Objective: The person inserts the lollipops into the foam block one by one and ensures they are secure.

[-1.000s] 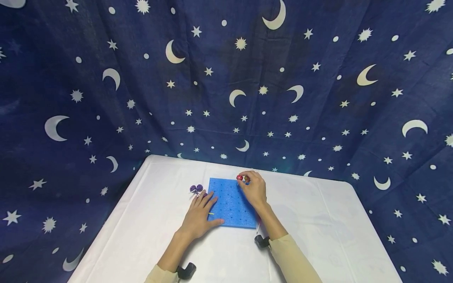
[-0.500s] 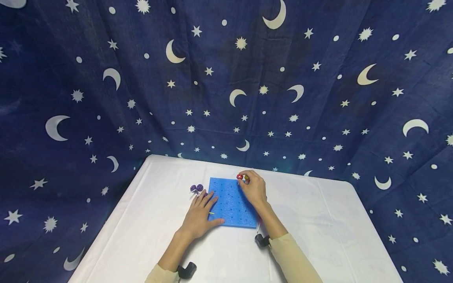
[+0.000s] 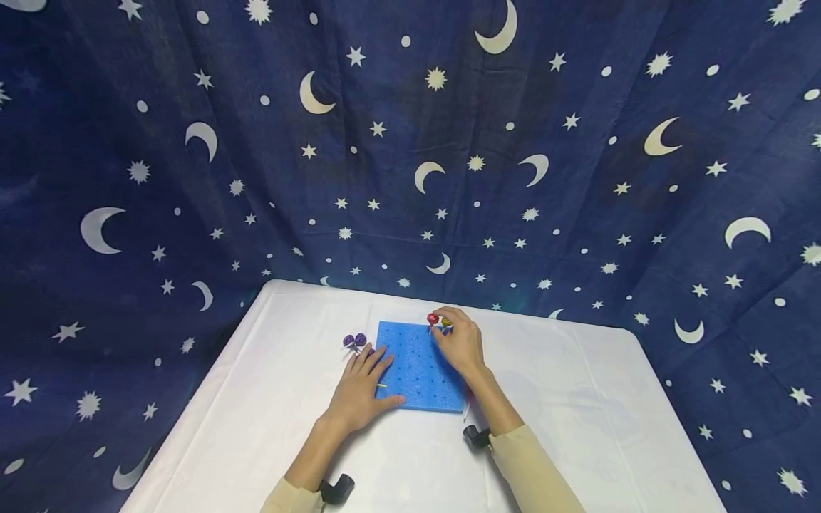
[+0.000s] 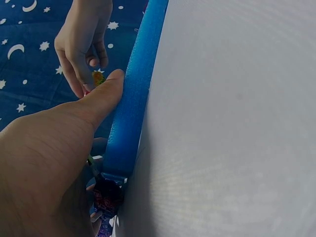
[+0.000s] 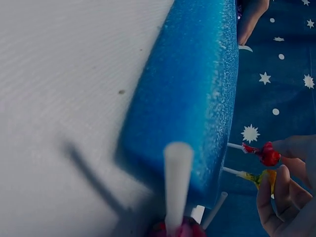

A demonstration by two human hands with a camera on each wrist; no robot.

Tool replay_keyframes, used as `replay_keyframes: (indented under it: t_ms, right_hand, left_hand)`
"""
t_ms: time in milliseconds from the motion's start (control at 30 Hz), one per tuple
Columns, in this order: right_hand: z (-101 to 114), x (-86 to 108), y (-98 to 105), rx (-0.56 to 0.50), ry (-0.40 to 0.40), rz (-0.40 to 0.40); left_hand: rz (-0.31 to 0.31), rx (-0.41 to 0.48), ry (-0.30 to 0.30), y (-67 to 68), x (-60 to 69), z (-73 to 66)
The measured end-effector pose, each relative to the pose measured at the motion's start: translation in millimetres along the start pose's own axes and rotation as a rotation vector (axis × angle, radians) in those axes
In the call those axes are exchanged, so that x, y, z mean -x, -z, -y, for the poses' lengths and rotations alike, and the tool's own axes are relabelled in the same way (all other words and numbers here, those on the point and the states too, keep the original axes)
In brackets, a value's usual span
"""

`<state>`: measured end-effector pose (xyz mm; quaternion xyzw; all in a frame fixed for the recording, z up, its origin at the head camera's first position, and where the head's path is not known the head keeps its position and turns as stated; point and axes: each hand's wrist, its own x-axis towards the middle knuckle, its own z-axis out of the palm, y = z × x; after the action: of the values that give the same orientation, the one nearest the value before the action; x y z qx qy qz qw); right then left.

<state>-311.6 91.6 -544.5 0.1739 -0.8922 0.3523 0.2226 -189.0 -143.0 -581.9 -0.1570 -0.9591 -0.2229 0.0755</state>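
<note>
The red lollipop point(image 3: 432, 318), seemingly planted, had shifted at your right hand point(image 3: 461, 349), grip unclear. Your left hand point(image 3: 356, 399) lay spread; purple lollipops point(image 3: 360, 339) waited.

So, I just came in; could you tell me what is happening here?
A person's left hand rests on a blue board. The right hand is at a red lollipop, near the far edge, beside a yellow lollipop; both sticks seem set in the board. Whether it grips the red one is unclear. Purple lollipops lie left of the board.
</note>
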Motion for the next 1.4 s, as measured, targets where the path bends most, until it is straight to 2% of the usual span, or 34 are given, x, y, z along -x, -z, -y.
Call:
replay_keyframes:
  t_ms: [167,400,633,933,1400]
  right_hand:
    - [0,2.7,7,-0.018,0.005,-0.009]
    - [3,7.6,26,-0.045,-0.014,-0.022]
    - [1,10.4,42,-0.009,-0.077,-0.027]
    - [-8,22.4,50,0.043,-0.093,-0.044]
    - [-21,41.1,58,0.171,-0.213,0.023]
  left_hand:
    - [0.006,-0.001,0.012,-0.8,0.9,0.2]
    - [0.008,0.005,0.009,-0.1,0.0,0.9]
    - [-0.002,0.005,-0.003,1.3,-2.9,1.8]
    - [-0.01,0.025,-0.009,-4.7,-0.7,3.1]
    - [0.03,0.017,0.013,-3.8,-0.4,2.8]
